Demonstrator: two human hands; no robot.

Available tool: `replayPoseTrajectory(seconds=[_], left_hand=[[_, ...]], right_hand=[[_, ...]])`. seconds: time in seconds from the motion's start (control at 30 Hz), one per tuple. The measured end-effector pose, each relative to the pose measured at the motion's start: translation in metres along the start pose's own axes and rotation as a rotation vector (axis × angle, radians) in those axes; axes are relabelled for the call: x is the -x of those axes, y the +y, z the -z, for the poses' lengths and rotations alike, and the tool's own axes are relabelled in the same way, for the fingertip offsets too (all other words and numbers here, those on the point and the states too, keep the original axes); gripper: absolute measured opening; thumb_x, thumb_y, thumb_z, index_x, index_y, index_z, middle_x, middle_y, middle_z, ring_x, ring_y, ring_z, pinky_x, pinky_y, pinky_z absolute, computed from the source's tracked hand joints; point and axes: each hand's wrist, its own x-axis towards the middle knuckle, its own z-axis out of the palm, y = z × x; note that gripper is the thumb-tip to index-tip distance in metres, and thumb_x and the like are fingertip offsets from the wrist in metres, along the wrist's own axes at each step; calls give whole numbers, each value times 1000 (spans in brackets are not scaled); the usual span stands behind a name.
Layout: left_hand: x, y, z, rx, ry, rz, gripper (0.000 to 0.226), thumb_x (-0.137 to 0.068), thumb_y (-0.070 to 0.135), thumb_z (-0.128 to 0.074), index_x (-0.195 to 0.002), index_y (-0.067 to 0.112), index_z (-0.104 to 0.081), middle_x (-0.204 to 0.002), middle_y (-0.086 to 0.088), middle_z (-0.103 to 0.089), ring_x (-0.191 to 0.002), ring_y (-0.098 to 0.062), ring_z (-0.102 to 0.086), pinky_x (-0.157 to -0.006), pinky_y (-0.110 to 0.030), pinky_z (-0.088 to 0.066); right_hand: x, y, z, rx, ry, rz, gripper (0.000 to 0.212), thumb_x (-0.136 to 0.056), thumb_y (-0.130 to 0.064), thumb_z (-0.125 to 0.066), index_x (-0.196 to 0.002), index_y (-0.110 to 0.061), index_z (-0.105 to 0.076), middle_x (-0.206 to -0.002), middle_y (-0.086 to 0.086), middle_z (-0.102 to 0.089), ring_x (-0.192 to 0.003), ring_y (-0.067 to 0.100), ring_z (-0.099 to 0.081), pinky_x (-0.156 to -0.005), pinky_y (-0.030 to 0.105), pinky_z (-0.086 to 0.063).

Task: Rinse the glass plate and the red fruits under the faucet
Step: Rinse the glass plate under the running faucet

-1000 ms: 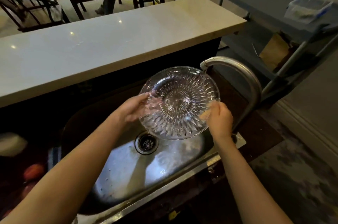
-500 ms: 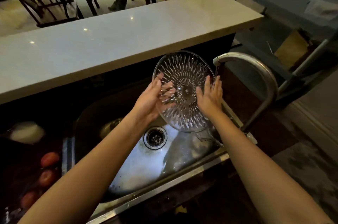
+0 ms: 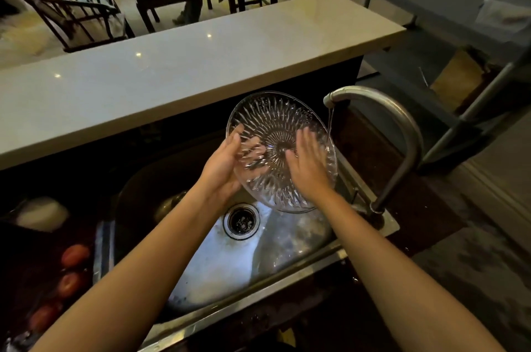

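a pale table [image 3: 172,78] spans the far side. nearer, the sink [image 3: 218,265], faucet [image 3: 402,127] trickling at its right. the plate [image 3: 275,121] tilts above the sink, left of the spout. left hand [image 3: 222,170] grips its rim, fingers behind; right hand [image 3: 309,170] lies flat on it. fruits [image 3: 69,284] sit near left.

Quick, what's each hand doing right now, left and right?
Left hand: grips the glass plate at its rim, thumb in front, fingers behind.
Right hand: open, straight fingers flat against the plate's face.
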Motion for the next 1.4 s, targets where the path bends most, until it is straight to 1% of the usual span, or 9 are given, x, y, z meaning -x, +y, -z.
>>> replayPoseTrajectory(seconds=[0.1, 0.33, 0.47, 0.57, 0.67, 0.73, 0.9, 1.1, 1.4], left_hand=[[-6, -3, 4, 43, 60, 23, 27, -99, 26, -37, -125, 24, -47, -99, -7, -64, -91, -24, -63, -64, -48, -57], [-11, -33, 40, 234, 105, 186, 26, -97, 23, -41, -120, 17, -51, -113, -16, -63, -100, -31, -62, -65, -52, -58], [-15, -55, 47, 343, 111, 230, 26, -98, 24, -35, -119, 18, -49, -122, -10, -58, -104, -31, -59, -68, -51, -58], [-20, -65, 45, 283, 159, 250, 31, -99, 26, -34, -124, 12, -47, -129, -13, -55, -119, -32, -52, -91, -48, -51], [-21, -67, 33, 88, 248, 301, 20, -95, 17, -46, -107, 3, -56, -117, -18, -59, -116, -28, -56, -92, -34, -51], [-26, -71, 22, -334, 377, 256, 37, -93, 21, -51, -126, 5, -46, -128, -20, -52, -116, -31, -55, -86, -38, -56], [-29, -91, 0, -1465, 245, -188, 63, -95, 52, -24, -148, 26, -2, -156, -8, 14, -144, -29, 10, -116, -46, 1], [-33, -106, -56, -1510, -275, -617, 54, -97, 45, -21, -147, 31, -4, -154, 10, 11, -142, -10, 15, -115, -41, 11], [-86, -53, -20, -1732, -203, -529, 54, -97, 47, -19, -147, 27, -10, -158, 2, -1, -145, -12, 3, -118, -36, 5]], right_hand=[[23, -18, -10, 16, -96, 189, 58, -97, -45, -22, -149, -26, -3, -157, -7, 8, -144, 13, 10, -116, 39, 6], [31, 12, 43, 151, 304, -199, 53, -94, -13, -43, -145, -9, -28, -157, 8, -17, -145, 23, -12, -118, 38, -8], [26, 15, 55, -423, 241, -539, 40, -97, -23, -40, -134, -6, -41, -120, 15, -56, -102, 28, -58, -88, 39, -50], [23, 11, 55, -965, 136, -678, 32, -100, -25, -36, -116, -1, -51, -87, 10, -65, -66, 22, -64, -57, 30, -58], [26, 4, 51, -940, 249, -589, 28, -101, -22, -33, -104, -2, -52, -91, 19, -67, -57, 21, -62, -43, 23, -53], [28, -1, 50, -864, 333, -548, 29, -101, -21, -32, -102, -2, -53, -82, 16, -67, -52, 18, -60, -42, 22, -52], [31, -1, 63, -814, 523, -491, 29, -101, -27, -33, -94, -10, -56, -69, 3, -65, -41, 5, -58, -41, 20, -51], [33, -9, 62, -665, 493, -501, 44, -100, -33, -31, -100, -4, -64, -91, 13, -70, -81, 23, -67, -71, 32, -53], [41, -2, 65, -865, 515, -624, 46, -101, -35, -28, -94, -4, -61, -69, 9, -69, -51, 17, -68, -51, 32, -57]])
